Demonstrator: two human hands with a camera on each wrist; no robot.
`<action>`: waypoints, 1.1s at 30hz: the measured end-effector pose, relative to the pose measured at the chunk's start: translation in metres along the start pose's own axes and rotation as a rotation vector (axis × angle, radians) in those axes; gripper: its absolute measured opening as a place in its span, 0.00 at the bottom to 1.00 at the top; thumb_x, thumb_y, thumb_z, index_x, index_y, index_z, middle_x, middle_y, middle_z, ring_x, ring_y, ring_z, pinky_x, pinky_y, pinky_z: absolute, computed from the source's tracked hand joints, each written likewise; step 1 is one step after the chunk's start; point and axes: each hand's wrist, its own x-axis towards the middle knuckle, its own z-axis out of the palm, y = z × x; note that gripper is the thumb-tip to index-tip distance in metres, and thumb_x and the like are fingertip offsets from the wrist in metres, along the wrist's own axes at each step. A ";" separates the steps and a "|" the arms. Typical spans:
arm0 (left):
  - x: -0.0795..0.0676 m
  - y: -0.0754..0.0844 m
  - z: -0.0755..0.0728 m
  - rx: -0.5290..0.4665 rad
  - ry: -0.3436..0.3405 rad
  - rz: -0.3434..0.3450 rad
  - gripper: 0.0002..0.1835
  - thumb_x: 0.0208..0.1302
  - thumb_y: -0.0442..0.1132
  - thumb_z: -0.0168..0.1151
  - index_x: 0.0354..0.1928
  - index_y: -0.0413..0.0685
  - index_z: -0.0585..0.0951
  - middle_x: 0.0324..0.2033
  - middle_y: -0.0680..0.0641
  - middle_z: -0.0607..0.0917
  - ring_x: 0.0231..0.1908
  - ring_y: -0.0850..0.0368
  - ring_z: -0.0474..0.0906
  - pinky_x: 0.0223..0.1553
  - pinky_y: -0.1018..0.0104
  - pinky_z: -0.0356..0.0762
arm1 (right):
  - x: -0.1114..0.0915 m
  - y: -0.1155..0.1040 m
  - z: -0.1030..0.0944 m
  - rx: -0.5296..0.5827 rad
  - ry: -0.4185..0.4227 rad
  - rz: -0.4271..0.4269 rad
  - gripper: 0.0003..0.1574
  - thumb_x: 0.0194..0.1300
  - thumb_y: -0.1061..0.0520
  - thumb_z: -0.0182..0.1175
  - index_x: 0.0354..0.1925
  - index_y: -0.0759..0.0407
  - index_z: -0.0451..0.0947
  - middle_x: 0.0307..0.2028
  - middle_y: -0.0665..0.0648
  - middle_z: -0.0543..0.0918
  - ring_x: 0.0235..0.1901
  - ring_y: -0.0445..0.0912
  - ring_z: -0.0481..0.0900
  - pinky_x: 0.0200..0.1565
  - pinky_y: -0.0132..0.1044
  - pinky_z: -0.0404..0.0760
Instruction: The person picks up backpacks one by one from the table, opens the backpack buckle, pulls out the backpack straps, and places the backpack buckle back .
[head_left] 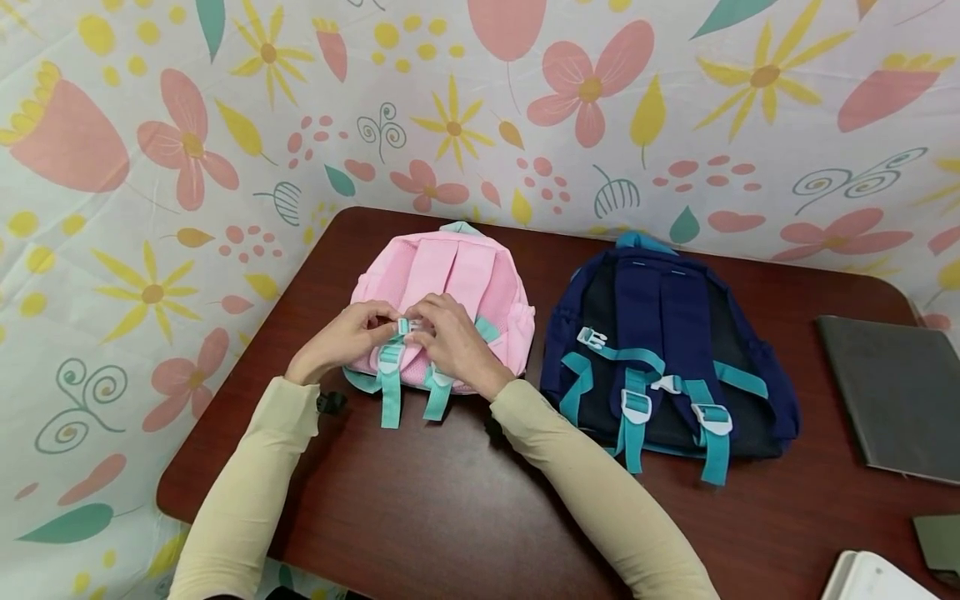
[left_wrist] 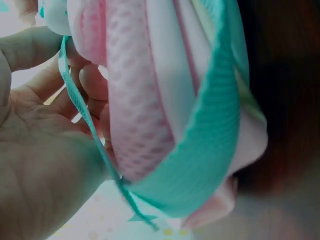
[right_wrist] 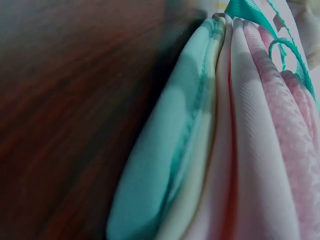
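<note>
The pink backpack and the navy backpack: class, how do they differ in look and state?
The pink backpack is pale; the navy backpack is dark and looks larger.
The left hand and right hand pinch the pink backpack's buckle; the navy backpack's buckle halves lie apart, untouched.
Both lie on the table and have teal webbing.

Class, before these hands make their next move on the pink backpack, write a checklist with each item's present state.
1. Pink backpack lying straps-up on the table: ok.
2. Left hand pinching one end of the chest buckle: ok.
3. Right hand pinching the other end: ok.
4. Chest buckle fully locked: cannot tell; it is small and partly covered.
5. Navy backpack with its white clip halves joined: not ok; they lie apart.
</note>
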 end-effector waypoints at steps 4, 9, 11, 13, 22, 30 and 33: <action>-0.001 0.001 -0.001 -0.041 -0.013 -0.013 0.08 0.79 0.32 0.58 0.47 0.38 0.87 0.36 0.43 0.83 0.39 0.53 0.74 0.43 0.65 0.73 | 0.001 0.001 0.000 0.010 0.013 -0.007 0.16 0.71 0.60 0.73 0.55 0.62 0.87 0.51 0.59 0.88 0.50 0.53 0.80 0.56 0.46 0.82; 0.000 0.002 -0.001 -0.049 -0.013 -0.009 0.08 0.80 0.32 0.60 0.48 0.37 0.87 0.37 0.42 0.83 0.40 0.53 0.73 0.42 0.66 0.72 | 0.001 0.001 0.000 0.002 0.017 0.002 0.15 0.71 0.62 0.72 0.55 0.63 0.87 0.50 0.59 0.89 0.50 0.53 0.81 0.57 0.49 0.81; 0.000 0.003 0.000 -0.029 -0.005 -0.001 0.09 0.80 0.33 0.61 0.49 0.37 0.88 0.39 0.41 0.85 0.40 0.53 0.73 0.42 0.66 0.72 | 0.001 0.001 0.000 -0.009 0.016 0.012 0.15 0.72 0.62 0.72 0.55 0.63 0.88 0.50 0.59 0.89 0.50 0.54 0.81 0.57 0.50 0.81; -0.001 0.003 -0.001 -0.005 0.006 -0.001 0.09 0.79 0.33 0.62 0.49 0.36 0.89 0.41 0.40 0.87 0.40 0.54 0.74 0.42 0.67 0.73 | 0.000 0.001 0.000 -0.020 0.014 0.020 0.14 0.72 0.63 0.71 0.55 0.63 0.88 0.51 0.60 0.89 0.51 0.55 0.81 0.57 0.51 0.81; 0.001 -0.001 -0.002 -0.012 -0.008 0.004 0.08 0.80 0.31 0.59 0.47 0.36 0.87 0.37 0.41 0.85 0.37 0.54 0.73 0.42 0.67 0.73 | -0.001 0.001 0.001 -0.014 0.013 0.035 0.14 0.74 0.62 0.70 0.55 0.63 0.87 0.51 0.61 0.88 0.53 0.55 0.81 0.57 0.50 0.82; 0.004 0.003 0.001 0.055 -0.015 0.020 0.10 0.79 0.30 0.58 0.48 0.37 0.88 0.37 0.43 0.85 0.37 0.55 0.73 0.42 0.64 0.72 | -0.001 0.001 0.001 -0.008 0.003 0.009 0.15 0.72 0.61 0.72 0.55 0.63 0.87 0.50 0.60 0.88 0.52 0.55 0.82 0.57 0.49 0.82; 0.003 0.003 0.001 0.036 -0.022 0.020 0.10 0.80 0.30 0.57 0.48 0.37 0.88 0.37 0.43 0.85 0.38 0.55 0.74 0.42 0.65 0.73 | -0.001 0.000 0.001 -0.015 -0.001 0.010 0.16 0.72 0.61 0.72 0.55 0.63 0.87 0.50 0.60 0.88 0.52 0.55 0.81 0.58 0.50 0.82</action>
